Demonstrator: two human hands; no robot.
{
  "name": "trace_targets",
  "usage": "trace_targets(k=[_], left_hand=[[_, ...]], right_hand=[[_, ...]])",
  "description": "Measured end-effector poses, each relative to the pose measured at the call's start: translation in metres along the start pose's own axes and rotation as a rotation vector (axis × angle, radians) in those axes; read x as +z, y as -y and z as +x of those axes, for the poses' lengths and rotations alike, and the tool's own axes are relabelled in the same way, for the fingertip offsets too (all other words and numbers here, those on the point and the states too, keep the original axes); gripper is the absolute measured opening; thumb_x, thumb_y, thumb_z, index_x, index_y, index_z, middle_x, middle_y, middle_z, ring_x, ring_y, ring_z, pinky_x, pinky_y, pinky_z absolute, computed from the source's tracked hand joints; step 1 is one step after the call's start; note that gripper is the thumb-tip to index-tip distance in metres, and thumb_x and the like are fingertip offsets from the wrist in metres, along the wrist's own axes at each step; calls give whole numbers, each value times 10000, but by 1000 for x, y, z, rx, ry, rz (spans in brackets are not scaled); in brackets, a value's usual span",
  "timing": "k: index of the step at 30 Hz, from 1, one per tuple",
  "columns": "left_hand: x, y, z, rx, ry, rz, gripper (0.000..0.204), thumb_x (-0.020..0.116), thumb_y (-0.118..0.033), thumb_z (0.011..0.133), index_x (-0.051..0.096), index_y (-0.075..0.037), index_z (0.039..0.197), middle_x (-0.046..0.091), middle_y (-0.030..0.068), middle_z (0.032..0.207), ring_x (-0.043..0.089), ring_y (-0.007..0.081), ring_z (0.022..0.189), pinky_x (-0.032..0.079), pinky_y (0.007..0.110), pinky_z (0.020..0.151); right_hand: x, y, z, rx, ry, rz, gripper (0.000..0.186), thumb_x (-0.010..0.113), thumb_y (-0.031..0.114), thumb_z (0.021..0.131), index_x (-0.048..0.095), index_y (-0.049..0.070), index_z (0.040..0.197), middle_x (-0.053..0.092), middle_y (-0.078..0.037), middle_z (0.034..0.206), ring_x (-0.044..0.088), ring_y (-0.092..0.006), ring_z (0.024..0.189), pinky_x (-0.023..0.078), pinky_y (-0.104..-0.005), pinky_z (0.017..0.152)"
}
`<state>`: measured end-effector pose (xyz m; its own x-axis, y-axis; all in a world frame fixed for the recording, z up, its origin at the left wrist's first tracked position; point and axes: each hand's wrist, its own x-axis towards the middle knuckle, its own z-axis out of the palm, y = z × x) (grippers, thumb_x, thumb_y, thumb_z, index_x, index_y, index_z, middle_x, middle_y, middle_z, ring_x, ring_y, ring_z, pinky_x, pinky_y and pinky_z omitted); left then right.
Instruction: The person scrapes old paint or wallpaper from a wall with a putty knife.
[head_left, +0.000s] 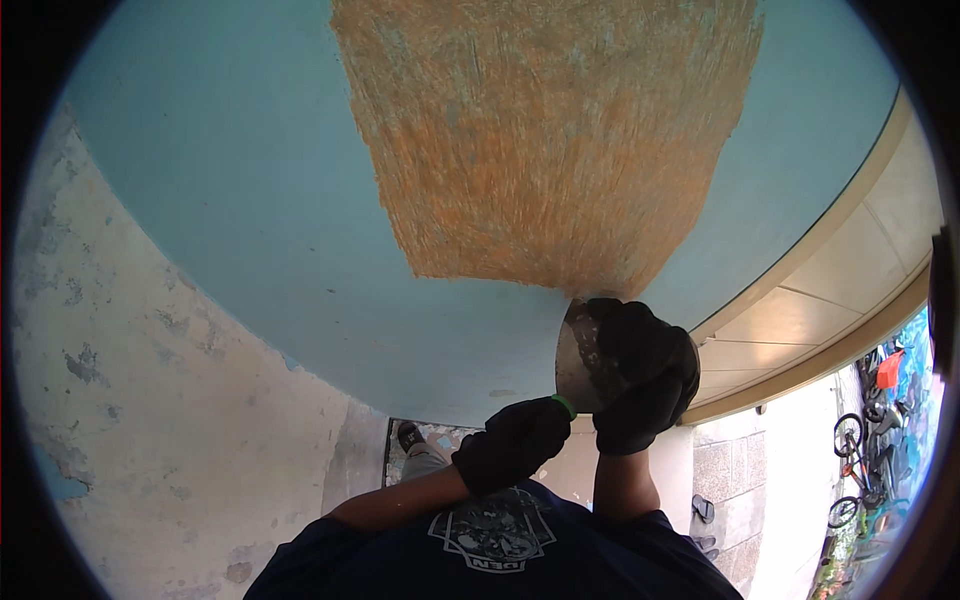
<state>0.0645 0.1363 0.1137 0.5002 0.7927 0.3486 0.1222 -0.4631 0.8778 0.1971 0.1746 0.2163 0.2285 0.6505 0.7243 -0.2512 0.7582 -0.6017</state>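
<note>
My right hand (650,370), in a black glove, is closed round a tool with a grey, round-edged plate (575,362). Dark smudges mark the plate, and the hand hides the rest of the tool. Its upper edge meets the lower border of a rough orange-brown patch (550,170), where a hazy blur shows. Pale blue paint (270,230) surrounds this scratched patch. Lower and to the left, my left hand (515,445), also black-gloved, is closed beside the plate. A bright green rim (565,405) shows at its fingers; what it belongs to is hidden.
A stained, peeling whitish wall (150,400) runs along the left. Cream panels (790,320) border the blue surface at right. Below are my shoe (408,436), loose sandals (704,509) on paving, and a parked bicycle (850,470) farther right.
</note>
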Motion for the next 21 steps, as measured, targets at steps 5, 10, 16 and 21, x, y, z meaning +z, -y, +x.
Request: trace_targets(k=[5, 10, 16, 21], left_hand=[[4, 5, 1, 148, -73, 76, 175, 688, -71, 841, 568, -9, 951, 590, 130, 853, 601, 314, 740, 483, 418, 654], [-16, 10, 4, -317, 156, -95, 391, 705, -151, 852, 573, 24, 1176, 623, 159, 1027, 616, 320, 939, 507, 428, 814], [-6, -5, 4, -283, 82, -44, 335, 695, -177, 866, 575, 0, 1124, 587, 170, 1101, 584, 344, 1008, 488, 435, 854], [-7, 2, -7, -64, -13, 181, 236, 689, -128, 858, 595, -30, 1052, 595, 144, 1022, 595, 356, 929, 499, 438, 806]], right_hand=[[-6, 0, -3, 32, 28, 112, 320, 397, 124, 948, 381, 74, 632, 443, -104, 681, 487, -268, 720, 491, -448, 774], [6, -4, -1, 139, -29, 49, 118, 425, -11, 793, 465, -9, 682, 550, -155, 735, 589, -308, 770, 527, -447, 839], [-14, -7, -3, 138, 36, 136, 246, 366, 111, 940, 500, -4, 770, 566, -195, 869, 578, -354, 905, 523, -514, 889], [7, 2, 2, 81, 67, 8, 261, 387, 68, 900, 416, 35, 643, 505, -161, 721, 543, -323, 758, 520, -512, 837]])
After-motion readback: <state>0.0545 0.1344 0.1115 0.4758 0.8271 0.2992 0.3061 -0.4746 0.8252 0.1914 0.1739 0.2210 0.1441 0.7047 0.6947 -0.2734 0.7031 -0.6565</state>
